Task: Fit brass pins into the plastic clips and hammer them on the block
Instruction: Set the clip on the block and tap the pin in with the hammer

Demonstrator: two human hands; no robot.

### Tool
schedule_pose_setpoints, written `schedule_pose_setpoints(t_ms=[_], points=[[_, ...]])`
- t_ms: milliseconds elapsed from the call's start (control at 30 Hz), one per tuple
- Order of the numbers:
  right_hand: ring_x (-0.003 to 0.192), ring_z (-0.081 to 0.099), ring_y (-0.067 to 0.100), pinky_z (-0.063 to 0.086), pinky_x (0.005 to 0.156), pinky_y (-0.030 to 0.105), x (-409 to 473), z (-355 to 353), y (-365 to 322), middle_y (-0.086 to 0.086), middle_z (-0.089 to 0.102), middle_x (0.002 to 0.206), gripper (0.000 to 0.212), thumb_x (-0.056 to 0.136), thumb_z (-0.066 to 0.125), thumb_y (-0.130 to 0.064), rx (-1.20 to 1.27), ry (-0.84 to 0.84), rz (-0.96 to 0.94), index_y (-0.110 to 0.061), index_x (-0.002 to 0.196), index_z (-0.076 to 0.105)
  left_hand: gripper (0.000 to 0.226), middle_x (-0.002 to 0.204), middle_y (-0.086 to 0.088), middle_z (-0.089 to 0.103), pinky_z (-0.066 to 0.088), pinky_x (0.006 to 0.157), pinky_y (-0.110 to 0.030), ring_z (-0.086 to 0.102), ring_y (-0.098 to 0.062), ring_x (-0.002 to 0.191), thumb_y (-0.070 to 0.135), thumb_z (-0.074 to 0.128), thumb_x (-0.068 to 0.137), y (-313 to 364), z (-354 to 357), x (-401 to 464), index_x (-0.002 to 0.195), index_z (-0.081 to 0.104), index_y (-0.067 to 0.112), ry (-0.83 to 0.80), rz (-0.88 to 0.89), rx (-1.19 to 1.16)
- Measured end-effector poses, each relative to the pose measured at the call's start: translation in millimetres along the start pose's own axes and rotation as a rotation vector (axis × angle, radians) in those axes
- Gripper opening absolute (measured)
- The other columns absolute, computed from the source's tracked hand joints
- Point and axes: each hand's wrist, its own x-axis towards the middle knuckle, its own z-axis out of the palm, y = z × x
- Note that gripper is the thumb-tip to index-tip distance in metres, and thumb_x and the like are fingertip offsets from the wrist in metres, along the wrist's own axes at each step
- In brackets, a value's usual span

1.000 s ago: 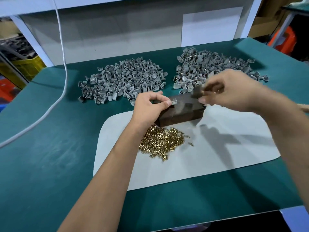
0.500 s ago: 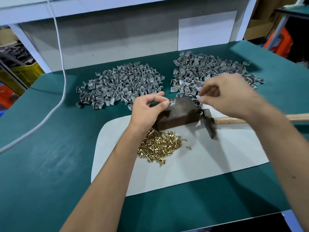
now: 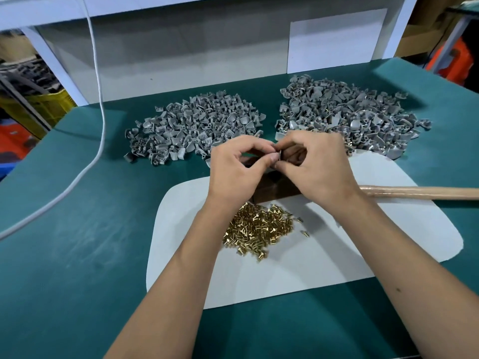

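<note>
Both hands meet over the dark block [image 3: 272, 190] on the white mat [image 3: 311, 260]. My left hand [image 3: 238, 169] pinches a small grey clip [image 3: 276, 154] between thumb and forefinger. My right hand [image 3: 316, 167] pinches at the same clip from the right; whether it holds a pin is hidden. A heap of brass pins [image 3: 259, 229] lies just in front of the block. The hammer's wooden handle [image 3: 420, 193] lies on the mat to the right, its head hidden under my right hand.
Two heaps of grey plastic clips sit behind the block: one on the left [image 3: 197, 128], one on the right [image 3: 347, 117] with brass showing in some. A white cable [image 3: 101, 112] hangs down at left onto the green table [image 3: 77, 242].
My right hand let the hammer down onto the mat and came left to meet my left hand over the block. My left hand has kept its pinch on the clip.
</note>
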Motion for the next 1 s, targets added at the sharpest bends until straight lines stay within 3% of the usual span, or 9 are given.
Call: schedule_pose_setpoints(t_ms=[133, 233, 300, 500, 700, 800, 900, 1000], points=[[0.075, 0.063, -0.013, 0.048, 0.069, 0.005, -2.5, 2.4, 3.2, -0.014, 0.069, 0.076, 0.021, 0.075, 0.088, -0.019, 0.027, 0.03, 0.02, -0.021, 0.094, 0.079, 0.004, 0.087, 0.002, 0.075, 0.06, 0.079, -0.044, 0.071, -0.014, 0.085, 0.01, 0.08, 0.083, -1.2, 2.4, -0.6, 0.087, 0.078, 0.009, 0.006, 0.071, 0.113], [0.076, 0.069, 0.001, 0.059, 0.071, 0.025, -6.1, 6.8, 1.3, -0.014, 0.07, 0.077, 0.02, 0.077, 0.086, -0.019, 0.06, 0.022, 0.073, -0.023, 0.094, 0.076, 0.003, 0.085, 0.004, 0.073, 0.059, 0.076, -0.038, 0.068, -0.01, 0.083, 0.013, 0.078, 0.085, -1.0, 2.3, -2.3, 0.087, 0.077, 0.01, 0.036, 0.147, 0.223], [0.076, 0.069, 0.003, 0.06, 0.072, 0.031, -7.5, 9.5, 1.7, -0.01, 0.072, 0.078, 0.019, 0.078, 0.084, -0.016, 0.073, 0.037, 0.086, -0.021, 0.094, 0.076, 0.002, 0.084, 0.003, 0.073, 0.058, 0.075, -0.038, 0.068, -0.011, 0.082, 0.012, 0.077, 0.086, -0.8, 5.7, -2.6, 0.087, 0.076, 0.01, 0.055, 0.156, 0.251], [0.072, 0.068, -0.001, 0.056, 0.069, 0.015, -11.3, 15.0, -1.4, -0.013, 0.07, 0.075, 0.016, 0.08, 0.082, -0.014, 0.108, 0.115, 0.107, -0.022, 0.092, 0.074, 0.002, 0.082, 0.002, 0.071, 0.056, 0.075, -0.039, 0.066, -0.015, 0.08, 0.007, 0.073, 0.087, 2.7, 12.2, -3.4, 0.085, 0.074, 0.007, 0.085, 0.165, 0.283], [0.071, 0.068, 0.0, 0.059, 0.069, 0.022, -12.6, 16.4, -2.8, -0.013, 0.071, 0.076, 0.016, 0.079, 0.08, -0.014, 0.107, 0.141, 0.127, -0.023, 0.09, 0.074, 0.003, 0.081, 0.002, 0.071, 0.055, 0.075, -0.041, 0.066, -0.016, 0.08, 0.007, 0.072, 0.086, 4.4, 14.6, -3.1, 0.084, 0.073, 0.007, 0.092, 0.15, 0.285], [0.071, 0.068, -0.001, 0.057, 0.068, 0.017, -11.5, 14.7, -2.9, -0.013, 0.07, 0.076, 0.016, 0.08, 0.081, -0.013, 0.122, 0.123, 0.131, -0.021, 0.092, 0.074, 0.003, 0.08, 0.004, 0.071, 0.057, 0.077, -0.039, 0.067, -0.013, 0.079, 0.008, 0.073, 0.087, 5.0, 14.5, -2.7, 0.084, 0.074, 0.009, 0.09, 0.127, 0.271], [0.074, 0.069, -0.001, 0.057, 0.069, 0.016, -7.5, 7.6, -2.1, -0.014, 0.071, 0.078, 0.02, 0.078, 0.085, -0.013, 0.156, 0.078, 0.165, -0.021, 0.093, 0.075, 0.007, 0.082, 0.005, 0.073, 0.06, 0.077, -0.032, 0.07, -0.009, 0.078, 0.01, 0.078, 0.086, 6.0, 10.3, -1.6, 0.089, 0.073, 0.014, 0.055, 0.065, 0.135], [0.077, 0.071, 0.002, 0.059, 0.076, 0.021, -3.9, -2.6, -1.2, -0.009, 0.074, 0.082, 0.026, 0.077, 0.088, -0.014, 0.2, -0.006, 0.182, -0.017, 0.1, 0.077, 0.019, 0.09, -0.003, 0.077, 0.061, 0.081, -0.031, 0.075, -0.014, 0.085, 0.003, 0.079, 0.084, 4.6, 3.9, 1.1, 0.099, 0.073, 0.013, -0.012, -0.02, -0.045]])
